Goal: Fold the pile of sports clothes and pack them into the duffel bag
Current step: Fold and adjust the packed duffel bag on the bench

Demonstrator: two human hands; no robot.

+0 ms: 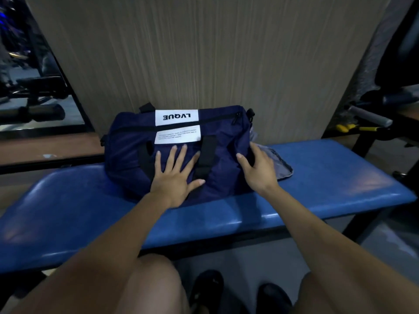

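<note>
Two hands are laid on the zipped navy duffel bag (181, 143), set lengthwise along the blue bench (317, 189): left hand (175, 173) pressed flat, fingers spread, holding nothing; right hand (258, 166) loosely cupped over its right end, nearer the grey garment (280, 164).

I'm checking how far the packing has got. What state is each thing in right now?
Duffel bag: lying on the bench, top zip closed.
Bag handles: lying flat against the bag's side.
Grey garment: partly under the bag's right end, on the bench.
Bench: bears the bag and the garment.
Left hand: flat, fingers spread, pressing on the bag.
Right hand: fingers resting on the bag's right end.
</note>
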